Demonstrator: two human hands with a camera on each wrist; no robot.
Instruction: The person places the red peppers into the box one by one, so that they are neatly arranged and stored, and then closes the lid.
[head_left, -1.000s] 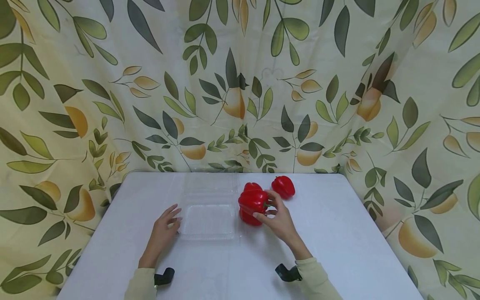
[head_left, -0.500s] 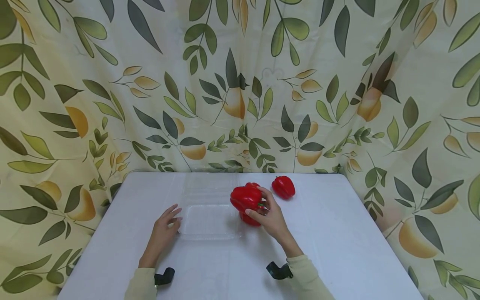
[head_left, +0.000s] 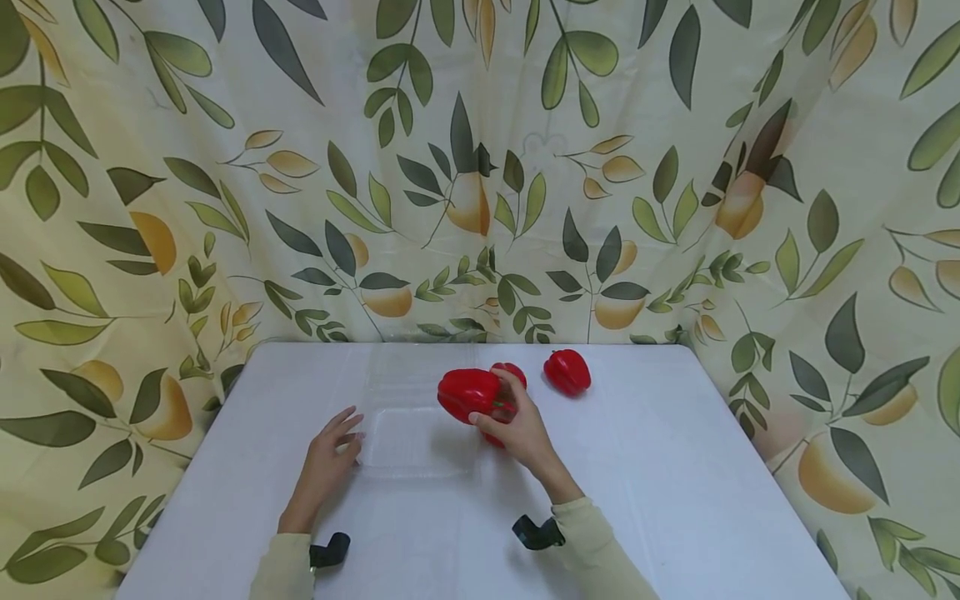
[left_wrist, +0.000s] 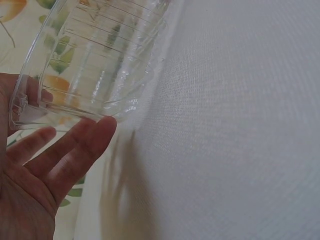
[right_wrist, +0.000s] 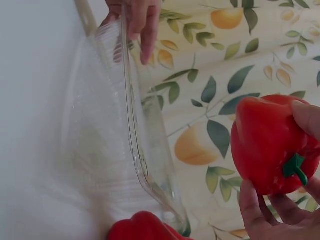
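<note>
My right hand (head_left: 517,429) holds a red bell pepper (head_left: 467,395) by its green-stemmed end, above the right side of a clear plastic container (head_left: 416,446). In the right wrist view, the thumb and fingers sit round this bell pepper (right_wrist: 267,142). A second red bell pepper (head_left: 512,372) stands on the table beside the container, mostly hidden behind the hand and held pepper. At the container's left edge is my left hand (head_left: 327,452), its fingers extended. The left wrist view shows fingertips (left_wrist: 106,127) against the container's clear wall (left_wrist: 95,60).
A third red bell pepper (head_left: 567,372) lies farther back on the white table (head_left: 660,483). The container's open lid (head_left: 420,362) extends toward the table's back edge. Behind it hangs a leaf-patterned curtain (head_left: 525,125).
My right hand has carried the held bell pepper leftward, from over the second pepper to over the container's right side, tipping it more sideways. The left hand has stayed in place.
</note>
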